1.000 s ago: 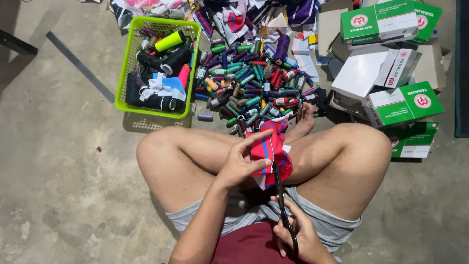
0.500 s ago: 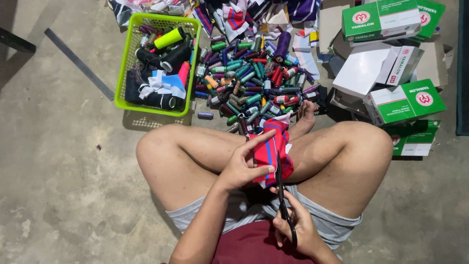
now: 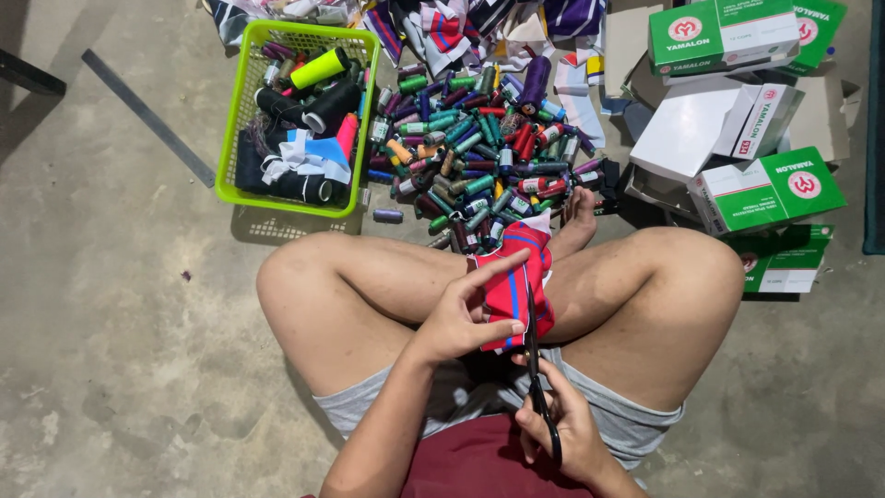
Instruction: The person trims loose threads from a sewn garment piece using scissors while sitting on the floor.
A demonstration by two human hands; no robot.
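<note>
Holding a red and blue striped cloth piece (image 3: 514, 286) in the left hand (image 3: 458, 318) grip, right hand (image 3: 560, 433) closed on black scissors (image 3: 536, 373) cutting it, thread spools (image 3: 479, 152) on the floor near the knees.

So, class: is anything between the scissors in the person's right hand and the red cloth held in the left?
Nothing visible. The left hand holds up the red cloth, and the scissors in the right hand already lie against its lower edge, with no thread spool or other thing between them.
</note>
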